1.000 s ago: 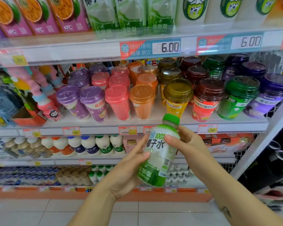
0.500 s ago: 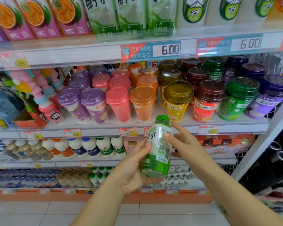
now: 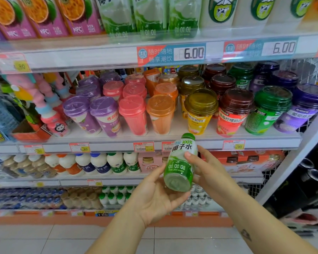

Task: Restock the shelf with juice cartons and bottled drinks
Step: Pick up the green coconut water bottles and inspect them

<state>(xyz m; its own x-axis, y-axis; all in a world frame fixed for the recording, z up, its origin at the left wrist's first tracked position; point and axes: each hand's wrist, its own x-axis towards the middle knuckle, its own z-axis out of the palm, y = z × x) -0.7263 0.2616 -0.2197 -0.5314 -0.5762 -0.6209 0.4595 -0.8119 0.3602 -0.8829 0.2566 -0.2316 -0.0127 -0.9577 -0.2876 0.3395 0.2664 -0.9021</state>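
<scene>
Bottle of coconut water [image 3: 180,162], with a green cap [image 3: 188,136] and a green-and-white sleeve, is held in the air in front of the shelf. It is level with the price rail [image 3: 106,146] below the lidded cups [image 3: 160,114] and tilted, cap toward the shelf and base toward the camera. Both hands have it. The left hand [image 3: 154,197] cradles the lower end, palm up, fingers curled under the base. The right hand [image 3: 207,171] grips the middle, thumb [image 3: 188,154] flat on the label and fingers wrapped behind.

It looks like a small, full plastic bottle — probably weighty for its size, with walls that give a little when squeezed. The glossy sleeve could slide in a loose hold. One hand around the body near the middle should carry it; the cap is too small to grip well. It seems unlikely to break, but the narrow base may tip among neighbours. Green cartons [image 3: 149,13] on the top shelf look similar; I cannot tell which slot is meant for the bottle.
</scene>
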